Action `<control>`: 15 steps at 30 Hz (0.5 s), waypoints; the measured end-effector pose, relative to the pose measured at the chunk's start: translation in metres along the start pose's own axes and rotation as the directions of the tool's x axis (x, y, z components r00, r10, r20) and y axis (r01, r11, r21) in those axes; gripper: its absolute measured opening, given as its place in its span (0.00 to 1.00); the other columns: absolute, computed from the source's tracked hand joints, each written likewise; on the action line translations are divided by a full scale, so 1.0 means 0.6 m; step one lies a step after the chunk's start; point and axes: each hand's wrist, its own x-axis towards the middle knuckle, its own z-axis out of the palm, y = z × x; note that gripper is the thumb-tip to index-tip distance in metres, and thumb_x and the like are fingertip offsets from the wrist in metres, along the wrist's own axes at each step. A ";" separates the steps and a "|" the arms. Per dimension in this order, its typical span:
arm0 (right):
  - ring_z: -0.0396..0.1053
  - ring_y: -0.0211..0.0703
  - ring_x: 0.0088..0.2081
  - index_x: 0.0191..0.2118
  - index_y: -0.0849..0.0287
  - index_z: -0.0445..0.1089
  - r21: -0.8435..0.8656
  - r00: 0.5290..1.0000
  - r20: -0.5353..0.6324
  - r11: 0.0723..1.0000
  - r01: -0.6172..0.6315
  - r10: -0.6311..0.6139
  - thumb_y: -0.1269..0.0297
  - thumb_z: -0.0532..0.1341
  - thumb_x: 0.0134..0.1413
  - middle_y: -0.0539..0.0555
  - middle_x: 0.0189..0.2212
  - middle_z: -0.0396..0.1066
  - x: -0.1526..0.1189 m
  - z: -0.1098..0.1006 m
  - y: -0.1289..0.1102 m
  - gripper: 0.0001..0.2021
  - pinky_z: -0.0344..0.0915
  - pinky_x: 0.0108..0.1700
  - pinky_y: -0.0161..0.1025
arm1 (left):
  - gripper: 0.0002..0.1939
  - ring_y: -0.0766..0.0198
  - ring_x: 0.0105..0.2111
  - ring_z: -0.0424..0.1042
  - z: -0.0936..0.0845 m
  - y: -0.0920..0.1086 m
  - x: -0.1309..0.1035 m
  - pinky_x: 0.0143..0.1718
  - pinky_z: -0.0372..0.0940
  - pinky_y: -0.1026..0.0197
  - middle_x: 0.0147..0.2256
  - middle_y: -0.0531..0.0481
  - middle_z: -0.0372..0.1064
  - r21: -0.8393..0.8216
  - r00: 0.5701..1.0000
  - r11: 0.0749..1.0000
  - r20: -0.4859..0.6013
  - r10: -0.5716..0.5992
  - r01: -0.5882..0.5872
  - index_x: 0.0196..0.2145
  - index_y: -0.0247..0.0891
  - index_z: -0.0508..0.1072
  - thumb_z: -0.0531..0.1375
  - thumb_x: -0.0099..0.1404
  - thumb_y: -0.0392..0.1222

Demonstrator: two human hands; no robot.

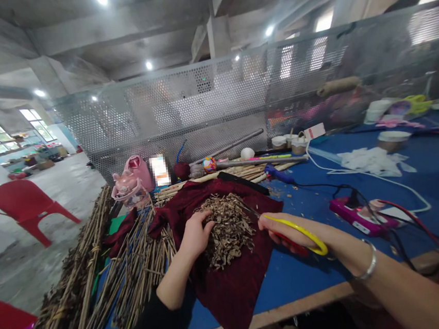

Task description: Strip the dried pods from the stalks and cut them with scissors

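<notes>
A heap of cut dried brown plant pieces (230, 236) lies on a dark red cloth (232, 292). My left hand (195, 234) rests against the heap's left side. Its thumb and fingers are apart, with the fingertips partly hidden among the pieces. In my right hand (283, 228) is a pair of scissors (299, 227) with yellow and red handles. The blades point up and left over the right edge of the heap. Whether the blades are apart or together is hard to see.
Bundles of dry stalks (135, 260) cover the left of the blue table (304, 285). A blue glue gun (278, 173) lies beyond my right hand, and a magenta power strip (360, 216) with cables to the right. A perforated metal screen (175, 112) closes the back.
</notes>
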 end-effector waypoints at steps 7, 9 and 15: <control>0.54 0.28 0.13 0.35 0.57 0.58 -0.055 0.975 0.210 0.997 -0.057 0.067 0.30 0.43 0.44 0.47 0.20 0.61 -0.018 -0.002 -0.021 0.32 0.52 0.12 0.26 | 0.12 0.61 0.44 0.69 0.009 -0.007 -0.013 0.51 0.62 0.56 0.43 0.45 0.70 -0.028 0.995 0.999 -0.099 -0.019 0.016 0.42 0.37 0.74 0.57 0.59 0.36; 0.54 0.27 0.12 0.35 0.57 0.58 -0.074 0.974 0.211 0.995 -0.071 0.086 0.30 0.43 0.45 0.47 0.21 0.61 -0.016 -0.001 -0.022 0.32 0.51 0.11 0.26 | 0.13 0.62 0.45 0.69 0.010 -0.006 -0.016 0.51 0.61 0.57 0.43 0.47 0.72 -0.092 0.997 0.995 -0.069 0.027 -0.033 0.42 0.38 0.73 0.55 0.60 0.34; 0.54 0.27 0.13 0.36 0.57 0.59 -0.057 0.965 0.233 0.992 -0.112 0.123 0.30 0.42 0.45 0.48 0.21 0.62 -0.013 0.005 -0.029 0.32 0.52 0.11 0.26 | 0.22 0.59 0.52 0.63 -0.010 0.020 -0.030 0.56 0.56 0.56 0.52 0.43 0.65 -0.099 0.984 0.992 0.148 0.094 -0.080 0.53 0.35 0.65 0.54 0.61 0.40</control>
